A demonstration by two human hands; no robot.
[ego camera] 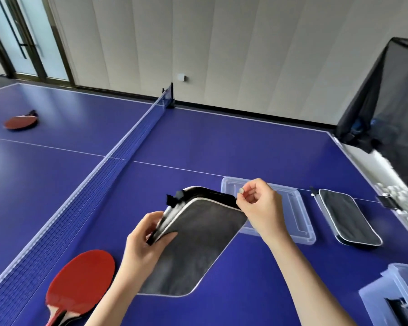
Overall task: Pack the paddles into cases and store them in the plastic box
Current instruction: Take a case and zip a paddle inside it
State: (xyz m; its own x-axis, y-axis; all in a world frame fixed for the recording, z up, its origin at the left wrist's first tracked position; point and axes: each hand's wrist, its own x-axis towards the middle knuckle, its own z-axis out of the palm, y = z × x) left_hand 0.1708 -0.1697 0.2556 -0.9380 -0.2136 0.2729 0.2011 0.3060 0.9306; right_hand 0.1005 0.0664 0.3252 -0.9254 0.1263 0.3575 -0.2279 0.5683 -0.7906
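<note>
Surface: blue table-tennis table (198, 142), smooth, white-lined, with a mesh net (118, 158) across it.
Step in hand: working the zipper of the grey case (198, 243) (opening or closing cannot be told).
Left hand (146, 241): fingers curled round the case's near edge, steadying it.
Right hand (259, 203): pinching the small zipper pull (241, 190) at the case's far corner.
Grey case: soft felt-like fabric, rounded rectangle, pale piping, black zip band; held tilted above the table, contents not visible.
Near paddle (80, 278): red rubber face, wooden handle, flat on the table just beside the left forearm.
Far paddle (21, 121): red, beyond the net, well apart.
Second case (349, 217): same make, lying flat and zipped, right of the lid.
Clear lid (295, 208): translucent plastic, flat, behind the held case.
Plastic box (396, 295): translucent, bottom right, something dark inside.
Next move, judged: if the case is empty, gape its mouth and slide the near paddle in blade first.
</note>
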